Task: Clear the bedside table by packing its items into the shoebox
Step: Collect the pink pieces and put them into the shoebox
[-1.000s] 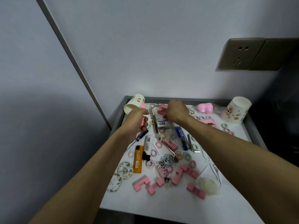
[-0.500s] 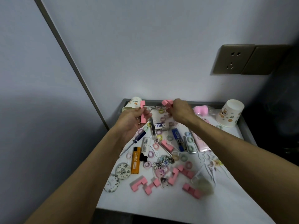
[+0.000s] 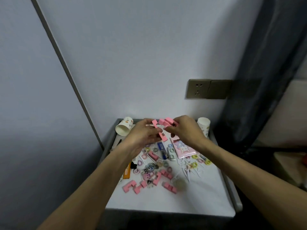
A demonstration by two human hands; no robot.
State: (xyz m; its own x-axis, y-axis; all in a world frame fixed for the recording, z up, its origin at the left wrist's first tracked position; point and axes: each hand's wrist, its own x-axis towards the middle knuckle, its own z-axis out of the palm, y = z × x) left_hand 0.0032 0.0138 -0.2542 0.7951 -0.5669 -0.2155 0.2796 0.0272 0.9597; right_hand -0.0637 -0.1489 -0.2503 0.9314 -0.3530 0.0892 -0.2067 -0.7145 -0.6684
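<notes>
Above the back of the bedside table (image 3: 196, 201), my left hand (image 3: 143, 136) grips a long pink block piece (image 3: 159, 132). My right hand (image 3: 186, 130) holds a chunkier pink block piece (image 3: 168, 122) right beside it; the two pieces nearly touch. On the white tabletop lie more pink block pieces (image 3: 169, 187), several small coloured rings (image 3: 194, 165), a blue lighter (image 3: 162, 149), an orange lighter (image 3: 127, 172), a key bunch (image 3: 150, 168) and a pink cartoon pouch (image 3: 183, 149). No shoebox is in view.
A paper cup (image 3: 123, 128) lies on its side at the table's back left; another paper cup (image 3: 204, 125) stands upside down at the back right. A wall socket (image 3: 198, 88) is above. A dark curtain (image 3: 265, 72) hangs at right.
Both hands have lifted off the table with their pink pieces and come together in the air. The camera has tilted up and leftward, showing more wall and curtain.
</notes>
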